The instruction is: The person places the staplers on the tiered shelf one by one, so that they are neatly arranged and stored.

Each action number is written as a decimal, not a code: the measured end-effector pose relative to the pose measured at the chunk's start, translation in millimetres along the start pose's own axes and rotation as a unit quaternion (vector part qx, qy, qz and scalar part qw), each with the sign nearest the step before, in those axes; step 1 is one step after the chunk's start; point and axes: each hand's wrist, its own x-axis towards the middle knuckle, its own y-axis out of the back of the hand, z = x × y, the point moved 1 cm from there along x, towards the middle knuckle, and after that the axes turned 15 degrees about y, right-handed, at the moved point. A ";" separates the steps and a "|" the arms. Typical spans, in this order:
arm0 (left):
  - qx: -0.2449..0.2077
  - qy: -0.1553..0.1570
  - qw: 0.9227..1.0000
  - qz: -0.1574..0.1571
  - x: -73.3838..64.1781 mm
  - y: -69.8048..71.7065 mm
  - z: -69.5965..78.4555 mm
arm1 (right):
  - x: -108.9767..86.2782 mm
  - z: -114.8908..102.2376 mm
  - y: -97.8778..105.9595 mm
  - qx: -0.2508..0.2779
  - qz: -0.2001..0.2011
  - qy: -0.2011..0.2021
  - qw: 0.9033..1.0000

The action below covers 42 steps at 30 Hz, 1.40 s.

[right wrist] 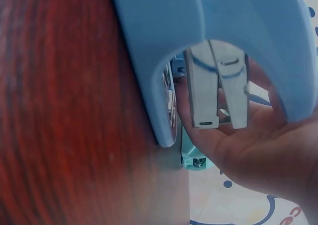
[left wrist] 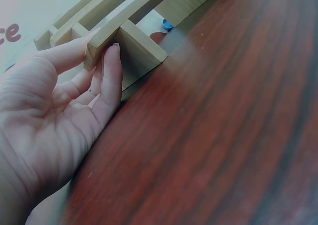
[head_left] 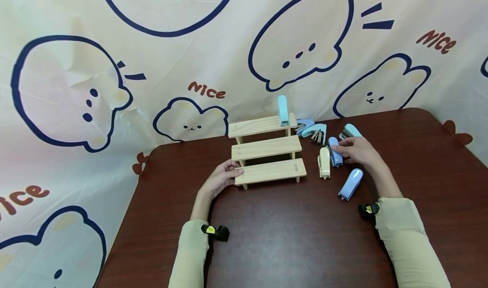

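Note:
My left hand point(head_left: 223, 178) pinches the left end of the lowest step of a three-step wooden rack point(head_left: 271, 172), thumb on top and fingers beneath. A light blue stapler point(head_left: 283, 110) stands on the rack's top step, near its right end. Right of the rack, my right hand point(head_left: 356, 150) grips a periwinkle blue stapler point(head_left: 335, 152) that is mostly hidden behind it in the right wrist view. Beside that one is a cream stapler point(head_left: 324, 163). Another blue stapler point(head_left: 350, 184) lies nearer me, its open jaws large in the right wrist view.
Behind the right hand lies a turquoise stapler point(head_left: 351, 130). Open turquoise point(head_left: 315, 131) and blue point(head_left: 304, 124) staplers rest by the rack's back right. The dark wooden table point(head_left: 289, 237) meets a printed cloth point(head_left: 244, 59) at its back edge.

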 end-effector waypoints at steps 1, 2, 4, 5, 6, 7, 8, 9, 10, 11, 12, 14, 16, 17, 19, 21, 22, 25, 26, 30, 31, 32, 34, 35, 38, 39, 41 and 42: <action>-0.001 0.000 1.000 0.001 -0.1 0.2 0.0 | 0.2 -0.4 -0.3 0.001 0.000 -0.002 1.000; -0.002 0.000 1.000 0.002 -0.2 0.3 0.1 | 0.5 -0.4 -0.4 0.002 0.001 -0.004 1.000; -0.001 -0.001 1.000 0.003 -0.1 0.7 0.0 | 0.7 -1.6 -1.2 -0.001 0.003 -0.008 1.000; -0.001 -0.002 1.000 0.003 0.0 1.0 -0.1 | 1.0 -2.0 -1.6 -0.004 0.004 -0.011 1.000; -0.001 -0.002 1.000 0.003 0.1 1.1 -0.3 | 1.6 -1.8 -2.1 -0.009 0.005 -0.013 1.000; -0.001 -0.001 1.000 0.004 0.0 0.9 -0.3 | 2.2 -1.9 -2.6 -0.013 0.006 -0.016 1.000; 0.000 -0.001 1.000 0.004 -0.1 0.7 -0.3 | 2.7 -1.9 -3.0 -0.017 0.007 -0.019 1.000; 0.001 -0.001 1.000 0.004 -0.2 0.4 -0.4 | 3.2 -2.4 -3.6 -0.021 0.008 -0.023 0.999; 0.002 -0.001 1.000 0.003 -0.2 0.2 -0.4 | 3.9 -2.5 -3.8 -0.025 0.009 -0.026 0.999; 0.002 -0.001 1.000 0.003 -0.7 -0.2 -0.1 | 4.5 -2.8 -3.9 -0.028 0.009 -0.028 0.999; 0.003 -0.002 1.000 0.004 -1.1 -0.7 0.3 | 5.2 -3.2 -3.8 -0.030 0.009 -0.031 0.999; 0.003 -0.002 1.000 0.002 -0.4 -2.0 -0.2 | 4.8 -2.7 -3.1 -0.030 0.008 -0.037 0.999; 0.002 -0.002 1.000 0.002 0.3 -2.5 -0.6 | 5.0 -2.4 -2.2 -0.025 0.005 -0.044 0.999; 0.001 -0.002 1.000 0.003 0.6 -2.5 -0.9 | 5.2 -2.3 -1.6 -0.022 0.003 -0.047 0.999; 0.001 -0.002 1.000 0.005 1.5 -2.4 -1.2 | 6.0 -2.2 -0.6 -0.016 -0.001 -0.050 0.999; 0.002 -0.002 1.000 0.007 2.2 -2.0 -1.5 | 7.4 -2.1 0.3 -0.011 -0.005 -0.053 0.999; 0.003 -0.001 1.000 0.008 2.6 -1.6 -1.8 | 8.3 -2.0 0.7 -0.009 -0.008 -0.054 0.998; 0.004 -0.002 1.000 0.010 3.3 -0.1 -2.7 | 12.5 -1.5 2.1 -0.004 -0.018 -0.057 0.998; 0.002 -0.002 1.000 0.011 3.2 0.3 -2.7 | 14.4 -1.3 2.6 -0.006 -0.022 -0.058 0.998; 0.002 -0.004 1.000 0.016 1.4 2.4 -0.7 | 22.1 -5.5 4.3 -0.010 -0.035 -0.055 0.998; 0.002 -0.004 1.000 0.018 0.8 2.8 0.0 | 24.1 -6.6 4.5 -0.011 -0.037 -0.055 0.998; 0.001 -0.003 1.000 0.021 0.3 3.1 0.3 | 25.6 -8.0 4.5 -0.010 -0.040 -0.054 0.998; -0.001 -0.003 1.000 0.025 -0.8 4.0 0.2 | 27.5 -9.0 4.3 -0.007 -0.046 -0.053 0.998; -0.001 -0.002 1.000 0.026 -1.2 4.1 -0.2 | 27.7 -8.4 4.4 -0.007 -0.048 -0.052 0.997; -0.001 -0.001 1.000 0.022 -1.9 2.1 -1.1 | 24.3 -5.5 4.2 -0.005 -0.047 -0.049 0.998; -0.001 -0.002 1.000 0.020 -1.8 1.2 -1.3 | 22.5 -3.9 4.4 -0.003 -0.045 -0.048 0.998; 0.000 -0.006 1.000 0.019 -1.5 -1.4 -1.5 | 18.4 -0.6 4.9 0.001 -0.041 -0.043 0.998; -0.001 -0.008 1.000 0.019 -1.4 -2.7 -1.7 | 16.3 0.7 5.1 0.003 -0.039 -0.040 0.998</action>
